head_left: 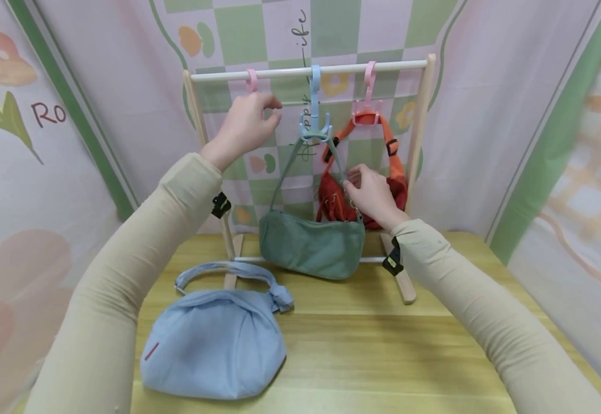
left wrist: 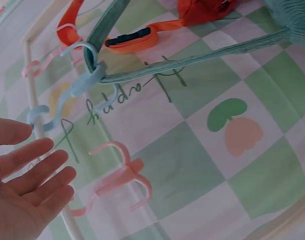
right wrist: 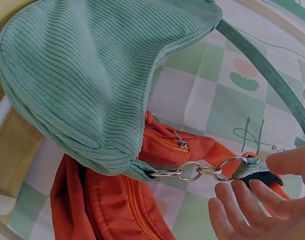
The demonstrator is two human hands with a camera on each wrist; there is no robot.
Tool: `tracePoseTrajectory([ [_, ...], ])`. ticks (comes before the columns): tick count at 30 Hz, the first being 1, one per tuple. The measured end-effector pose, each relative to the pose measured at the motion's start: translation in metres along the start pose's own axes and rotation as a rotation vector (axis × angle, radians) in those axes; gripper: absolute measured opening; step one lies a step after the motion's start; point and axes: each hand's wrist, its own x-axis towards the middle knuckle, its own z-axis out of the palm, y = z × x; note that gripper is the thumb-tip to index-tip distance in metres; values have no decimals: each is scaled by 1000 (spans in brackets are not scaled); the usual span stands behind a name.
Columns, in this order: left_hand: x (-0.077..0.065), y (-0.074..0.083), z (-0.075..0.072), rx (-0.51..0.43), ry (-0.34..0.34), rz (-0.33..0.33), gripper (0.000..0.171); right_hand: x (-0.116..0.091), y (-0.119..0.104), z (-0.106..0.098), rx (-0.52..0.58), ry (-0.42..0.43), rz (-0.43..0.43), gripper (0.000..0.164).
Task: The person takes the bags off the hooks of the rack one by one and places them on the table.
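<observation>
A green corduroy shoulder bag (head_left: 311,246) hangs by its strap from a light blue hook (head_left: 315,100) on the rack's rail. My right hand (head_left: 374,192) is at the strap's right side, its fingers loosely spread beside the metal chain links (right wrist: 192,171); no firm grip shows. My left hand (head_left: 243,125) is raised just below the rail, fingers apart and holding nothing. Near it a pink hook (left wrist: 120,180) hangs without a bag. Behind the green bag, an orange-red bag (head_left: 396,190) hangs from another pink hook (head_left: 368,95).
A light blue bag (head_left: 212,348) lies on the wooden table (head_left: 373,362) at the front left, handle toward the rack. The rack has a white rail (head_left: 285,73), wooden posts (head_left: 420,121) and feet. A checkered cloth (head_left: 326,34) hangs behind.
</observation>
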Motion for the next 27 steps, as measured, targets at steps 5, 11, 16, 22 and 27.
tracePoseTrajectory([
  [5, 7, 5, -6, 7, 0, -4, 32, 2, 0, 0, 9, 3, 0, 34],
  [11, 15, 9, -13, -3, 13, -16, 35, 5, 0, -1, 15, -1, 4, 34],
  [16, 20, 13, -17, -40, -22, -47, 37, 7, -1, 0, 14, 3, 3, 33],
  [22, 27, 16, -20, -111, -72, -121, 39, 8, -2, -1, 22, 1, -6, 32],
  [27, 33, 19, -21, -19, -33, -99, 38, 9, -2, -1, 24, -9, 0, 34],
])
